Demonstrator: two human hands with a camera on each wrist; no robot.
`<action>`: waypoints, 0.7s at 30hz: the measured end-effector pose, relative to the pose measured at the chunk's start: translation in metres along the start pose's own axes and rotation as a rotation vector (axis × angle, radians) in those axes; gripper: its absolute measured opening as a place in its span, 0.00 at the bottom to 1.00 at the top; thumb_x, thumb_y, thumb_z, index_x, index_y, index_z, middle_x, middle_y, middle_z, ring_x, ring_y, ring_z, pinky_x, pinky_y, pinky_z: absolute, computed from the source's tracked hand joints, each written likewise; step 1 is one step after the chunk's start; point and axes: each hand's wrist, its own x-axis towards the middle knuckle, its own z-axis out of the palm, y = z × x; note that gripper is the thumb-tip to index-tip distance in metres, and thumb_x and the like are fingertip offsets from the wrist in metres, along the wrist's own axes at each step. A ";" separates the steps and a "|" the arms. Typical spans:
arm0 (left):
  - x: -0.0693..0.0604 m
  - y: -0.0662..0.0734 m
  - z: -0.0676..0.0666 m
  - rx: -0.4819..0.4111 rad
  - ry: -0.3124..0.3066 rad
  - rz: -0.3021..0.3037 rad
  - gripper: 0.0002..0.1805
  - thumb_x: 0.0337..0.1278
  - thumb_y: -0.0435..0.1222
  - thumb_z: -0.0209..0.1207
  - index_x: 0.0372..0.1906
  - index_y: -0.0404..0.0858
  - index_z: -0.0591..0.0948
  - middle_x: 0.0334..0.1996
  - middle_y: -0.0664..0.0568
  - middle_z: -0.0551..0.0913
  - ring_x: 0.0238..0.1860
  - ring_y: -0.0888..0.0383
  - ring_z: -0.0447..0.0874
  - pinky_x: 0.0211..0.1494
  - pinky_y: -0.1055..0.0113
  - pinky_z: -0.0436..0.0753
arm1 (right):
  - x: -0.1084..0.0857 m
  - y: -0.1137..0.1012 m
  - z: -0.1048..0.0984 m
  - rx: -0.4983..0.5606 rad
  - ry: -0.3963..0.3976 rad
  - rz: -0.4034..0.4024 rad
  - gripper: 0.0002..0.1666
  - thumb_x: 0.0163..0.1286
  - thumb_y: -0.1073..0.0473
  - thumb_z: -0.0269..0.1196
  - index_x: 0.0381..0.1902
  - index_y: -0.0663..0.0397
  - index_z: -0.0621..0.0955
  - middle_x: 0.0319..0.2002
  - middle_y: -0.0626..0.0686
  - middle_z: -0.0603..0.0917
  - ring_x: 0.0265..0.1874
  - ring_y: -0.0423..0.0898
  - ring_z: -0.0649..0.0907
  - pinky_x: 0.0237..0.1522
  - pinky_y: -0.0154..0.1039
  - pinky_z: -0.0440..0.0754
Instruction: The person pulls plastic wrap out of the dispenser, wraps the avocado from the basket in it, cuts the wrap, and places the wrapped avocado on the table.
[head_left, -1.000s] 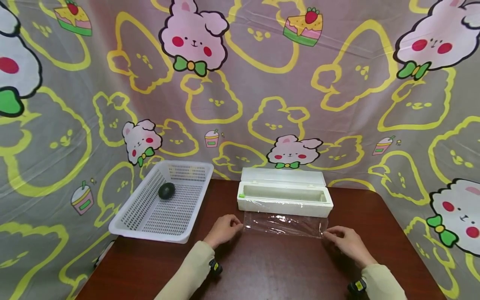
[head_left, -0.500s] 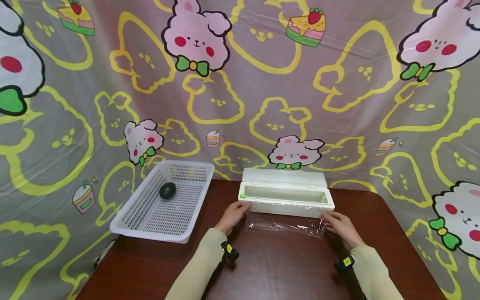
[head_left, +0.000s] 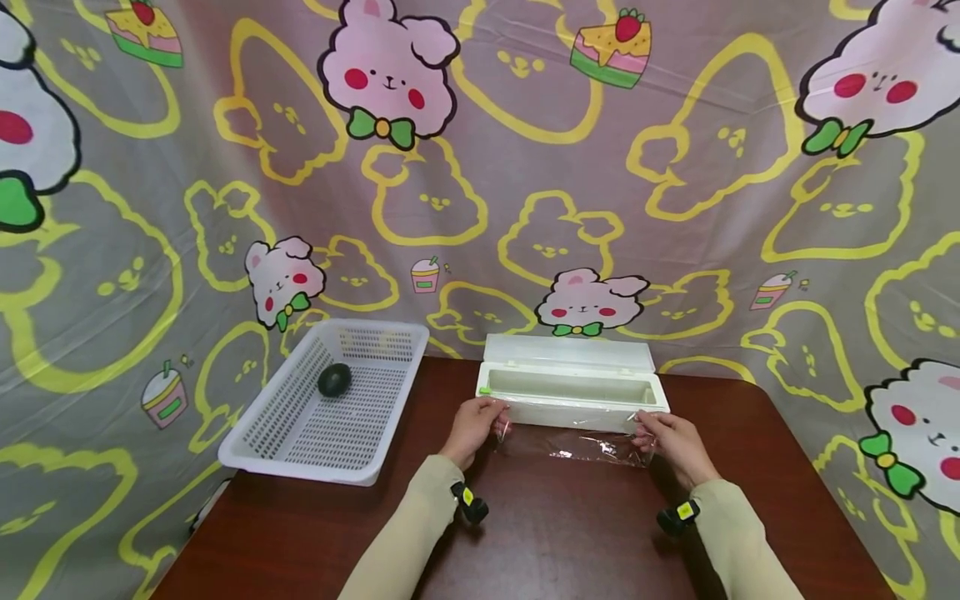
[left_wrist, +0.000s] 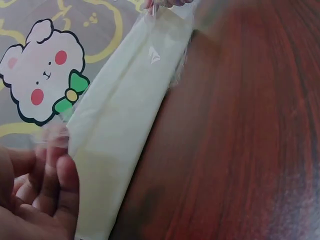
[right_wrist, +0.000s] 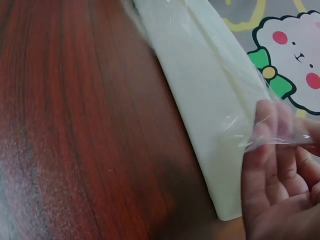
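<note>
A clear sheet of cling film (head_left: 581, 446) hangs in front of a long white dispenser box (head_left: 573, 414), whose lid (head_left: 570, 353) stands raised at the back. My left hand (head_left: 472, 427) pinches the film near the box's left front corner; the left wrist view shows its thumb and curled fingers (left_wrist: 65, 182) at the film. At the other end, my right hand (head_left: 675, 443) pinches the film's right side. In the right wrist view the wrinkled film (right_wrist: 272, 141) lies across the right hand's fingers. Both hands are held just in front of the box.
On the left of the brown table (head_left: 555, 533) stands a white perforated basket (head_left: 300, 472) with a dark green, avocado-like object (head_left: 334, 380) inside. A printed curtain (head_left: 480, 183) rises behind the table and at its sides.
Both hands have moved forward towards the box and slightly closer together, still pinching the film. The film lay stretched out towards me before; now it droops between the hands. The basket stays put.
</note>
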 end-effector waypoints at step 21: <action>0.030 0.030 0.005 -0.084 0.038 0.009 0.17 0.78 0.35 0.54 0.52 0.23 0.82 0.24 0.55 0.80 0.23 0.64 0.83 0.30 0.72 0.83 | 0.017 -0.024 -0.003 0.204 0.009 -0.080 0.13 0.80 0.54 0.59 0.40 0.53 0.87 0.23 0.42 0.82 0.22 0.35 0.82 0.28 0.28 0.83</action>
